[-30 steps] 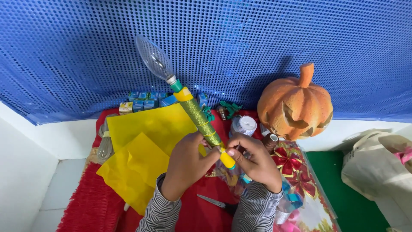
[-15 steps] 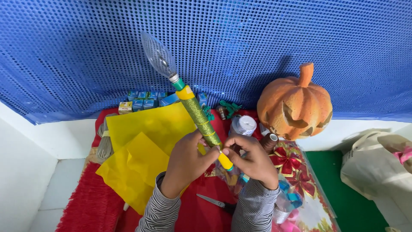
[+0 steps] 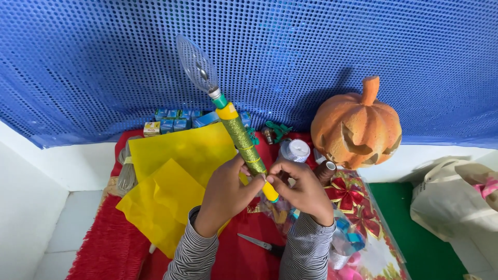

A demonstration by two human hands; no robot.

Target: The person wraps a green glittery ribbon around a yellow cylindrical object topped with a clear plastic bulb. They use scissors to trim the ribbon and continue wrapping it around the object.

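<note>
Both hands meet over the middle of a red mat (image 3: 111, 249), holding a green glitter-covered stick (image 3: 244, 142) that slants up and to the left, tipped with a clear flame-shaped bulb (image 3: 196, 65). The left hand (image 3: 225, 194) is curled around the stick's lower part, and the right hand (image 3: 303, 189) pinches its yellow near end with the fingertips. To the left lie yellow paper sheets (image 3: 174, 179), overlapping each other. Scissors (image 3: 262, 243) lie on the mat near the wrists. Farther right sits an orange carved pumpkin (image 3: 358, 127), with a white spool (image 3: 294, 150) and what looks like a brown thread spool (image 3: 326, 171) just beside it. Small boxes (image 3: 174, 122) line the far edge against the blue sequined backdrop (image 3: 311, 46).
</note>
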